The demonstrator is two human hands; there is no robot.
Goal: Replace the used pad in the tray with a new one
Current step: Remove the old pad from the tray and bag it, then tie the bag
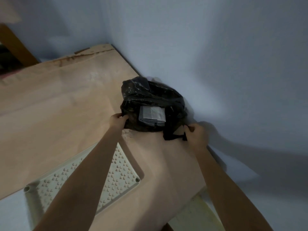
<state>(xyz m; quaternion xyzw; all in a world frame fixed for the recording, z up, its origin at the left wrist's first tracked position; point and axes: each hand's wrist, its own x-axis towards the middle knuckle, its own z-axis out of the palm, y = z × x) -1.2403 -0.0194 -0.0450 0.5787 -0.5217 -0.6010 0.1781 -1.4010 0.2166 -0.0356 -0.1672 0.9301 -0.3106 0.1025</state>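
- A black plastic bag (150,100) sits on a pale brown sheet of cardboard (55,100), close to the pale blue wall (216,55) on the right.
- The bag's mouth faces up, and its rim is crumpled and glossy at the far side.
- Inside the bag lies a folded grey-white pad (152,116), roughly square, resting near the middle of the opening. Whether it is the used pad or a new one cannot be told.
- The left hand (117,120) grips the bag's near left edge, fingers curled over the plastic: a narrow grip, holding the bag.
- The right hand (196,133) pinches a black handle loop (173,134) of the bag at its near right side, thumb against fingers; this grip is also closed on the plastic.
- Both bare forearms reach in from the bottom of the view, well apart, with the bag between the hands.
- A cream plastic tray (123,170) with a grid of small raised marks lies on the cardboard, nearer the person than the bag and partly hidden beneath the left forearm. Small round pegs show at two of its corners.
- No pad shows on the visible part of the tray.
- A dark brown wooden piece (15,45) leans in the far left corner.
- The scene is dim and slightly blurred.
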